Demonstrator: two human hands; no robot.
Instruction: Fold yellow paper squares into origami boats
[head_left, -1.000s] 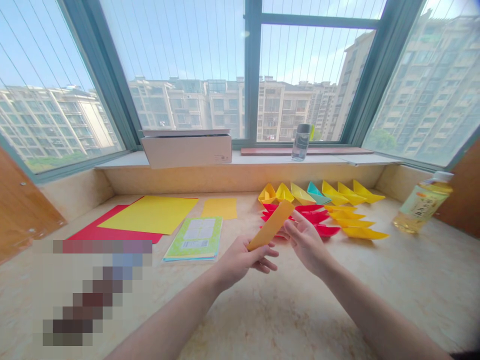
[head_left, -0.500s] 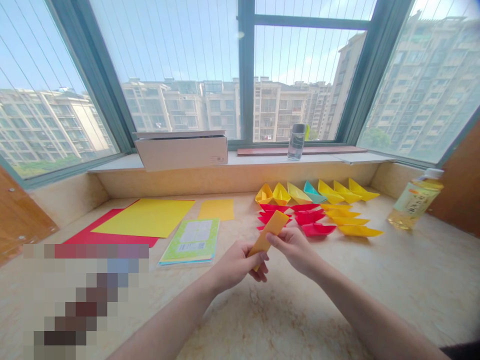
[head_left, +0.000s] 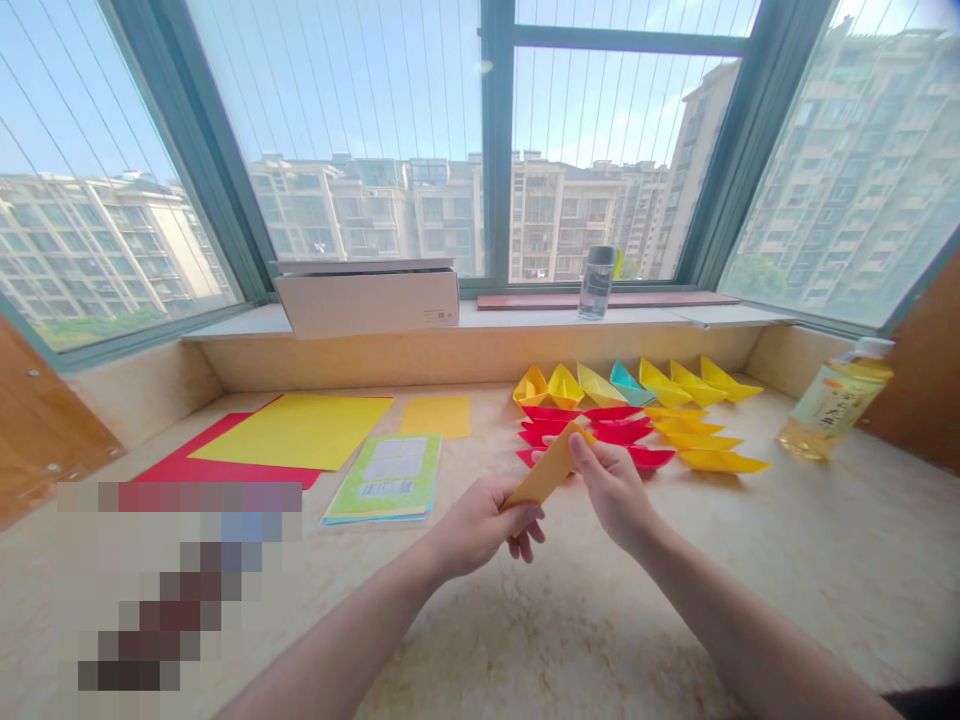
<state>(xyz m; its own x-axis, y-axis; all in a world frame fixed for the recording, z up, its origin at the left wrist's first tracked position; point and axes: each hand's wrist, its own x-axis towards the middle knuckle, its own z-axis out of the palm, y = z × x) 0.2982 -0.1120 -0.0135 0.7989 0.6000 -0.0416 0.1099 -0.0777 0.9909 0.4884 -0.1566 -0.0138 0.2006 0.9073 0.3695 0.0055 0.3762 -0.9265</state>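
A folded strip of orange-yellow paper is held tilted above the counter, its upper end pointing right and away. My left hand grips its lower end, thumb on top and fingers curled beneath. At the upper right end, my right hand pinches the corner between thumb and fingers. Just behind the hands stand folded paper boats: red ones, yellow ones and a teal one. The strip and my right hand partly hide some red boats.
Left of my hands lie a plastic-wrapped paper pack, a small yellow-orange sheet, and a large yellow sheet over a red sheet. A tea bottle stands right. On the sill are a white box and a clear bottle.
My right hand has slid up to the strip's far corner and moved slightly right. The strip now leans further to the right. My left hand keeps its hold at the lower end.
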